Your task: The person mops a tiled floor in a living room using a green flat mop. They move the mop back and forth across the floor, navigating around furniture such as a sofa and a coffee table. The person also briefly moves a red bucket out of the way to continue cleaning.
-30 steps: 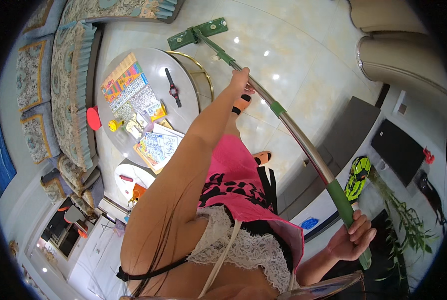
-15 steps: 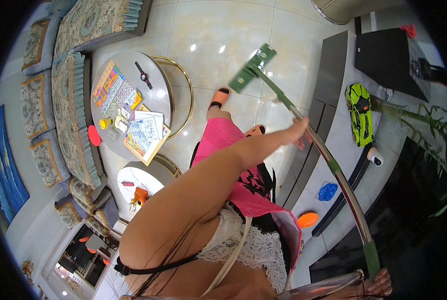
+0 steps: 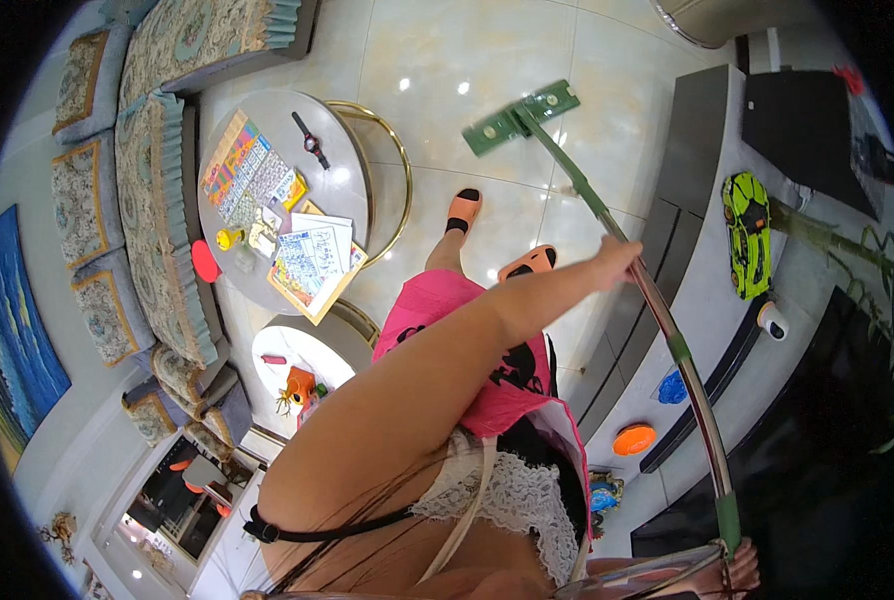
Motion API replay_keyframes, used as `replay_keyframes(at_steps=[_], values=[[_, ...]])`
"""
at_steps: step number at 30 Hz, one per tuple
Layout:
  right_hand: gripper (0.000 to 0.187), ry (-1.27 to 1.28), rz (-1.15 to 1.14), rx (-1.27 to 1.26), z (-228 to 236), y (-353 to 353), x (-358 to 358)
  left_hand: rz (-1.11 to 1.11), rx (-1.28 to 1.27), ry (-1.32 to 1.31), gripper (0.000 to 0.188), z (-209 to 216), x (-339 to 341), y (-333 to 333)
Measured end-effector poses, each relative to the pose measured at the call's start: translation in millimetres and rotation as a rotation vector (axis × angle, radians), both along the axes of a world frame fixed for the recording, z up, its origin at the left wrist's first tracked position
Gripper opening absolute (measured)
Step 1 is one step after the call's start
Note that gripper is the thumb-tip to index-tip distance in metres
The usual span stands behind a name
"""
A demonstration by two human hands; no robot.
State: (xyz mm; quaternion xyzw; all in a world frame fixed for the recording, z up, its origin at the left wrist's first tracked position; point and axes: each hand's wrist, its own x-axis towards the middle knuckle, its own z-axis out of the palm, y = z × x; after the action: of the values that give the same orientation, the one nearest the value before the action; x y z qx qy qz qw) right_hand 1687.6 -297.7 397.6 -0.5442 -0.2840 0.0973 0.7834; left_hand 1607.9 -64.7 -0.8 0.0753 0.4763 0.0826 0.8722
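Note:
A flat mop has a green rectangular head on the tiled floor, just beyond my feet. Its silver pole with green sections runs back along my right side, looking bowed in this lens. My left arm reaches across my body, and my left hand is closed round the upper part of the pole nearer the head. Down at the lower right, my right hand grips the green end of the pole, partly hidden behind a glasses rim. I wear a pink apron and orange-and-black slippers.
On my left, a grey round table with a gold frame bears papers and a watch. Beside it stands a smaller white table, with a patterned sofa behind. A low cabinet on the right holds a green toy car.
The mop head has swung slightly right and turned to lie more crosswise. My feet show more, and one slipper has come into fuller view. The whole view has shifted a little.

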Motion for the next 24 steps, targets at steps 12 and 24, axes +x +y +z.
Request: replay_keyframes(at_steps=[12, 24], values=[[0.033, 0.321, -0.044, -0.023, -136.0, 233.0, -140.1, 0.051, 0.423, 0.365, 0.027, -90.0, -201.2, 276.5], [0.022, 0.214, 0.174, -0.185, -136.1, 94.2, -172.7, -0.343, 0.371, 0.443, 0.024, -73.7, -199.3, 173.6]])
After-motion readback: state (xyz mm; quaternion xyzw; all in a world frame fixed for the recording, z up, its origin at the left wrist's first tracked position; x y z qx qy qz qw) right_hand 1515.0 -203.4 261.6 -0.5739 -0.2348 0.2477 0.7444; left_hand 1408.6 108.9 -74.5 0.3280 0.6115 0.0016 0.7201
